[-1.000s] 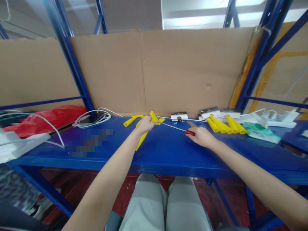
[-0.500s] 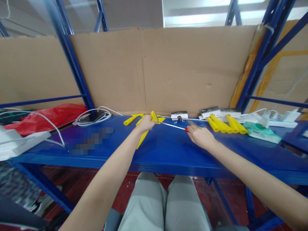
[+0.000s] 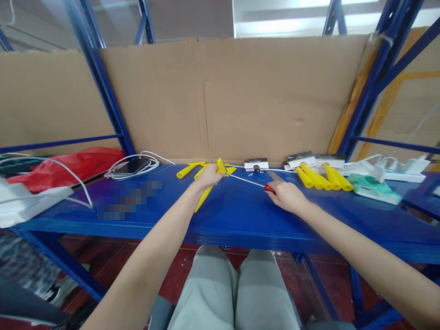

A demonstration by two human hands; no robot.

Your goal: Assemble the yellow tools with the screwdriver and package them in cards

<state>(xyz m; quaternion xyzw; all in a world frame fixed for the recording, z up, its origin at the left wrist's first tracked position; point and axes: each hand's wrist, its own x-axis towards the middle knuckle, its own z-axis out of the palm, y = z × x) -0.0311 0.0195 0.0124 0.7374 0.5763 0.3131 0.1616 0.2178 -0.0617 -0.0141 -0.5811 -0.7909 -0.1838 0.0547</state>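
My left hand (image 3: pixel 209 176) is closed on a yellow piece (image 3: pixel 220 165) near the back middle of the blue table (image 3: pixel 233 215). My right hand (image 3: pixel 287 196) grips the red handle of a screwdriver (image 3: pixel 250 182), whose long thin shaft runs left to the yellow piece. Other yellow parts lie beside and under my left hand, one pointing toward the front edge (image 3: pixel 203 200). A black-and-white box (image 3: pixel 256 164) stands behind, between my hands, with small dark bits in front of it.
Several yellow tubes (image 3: pixel 312 178) and a green packet (image 3: pixel 374 189) lie at the right. Left are a coiled white cable (image 3: pixel 132 169), a red bag (image 3: pixel 74 168) and a white power strip (image 3: pixel 37 206). Cardboard (image 3: pixel 240 101) stands behind, between blue posts.
The fingers of my right hand have curled in further round the red handle. My left hand has stayed in place on the yellow piece.
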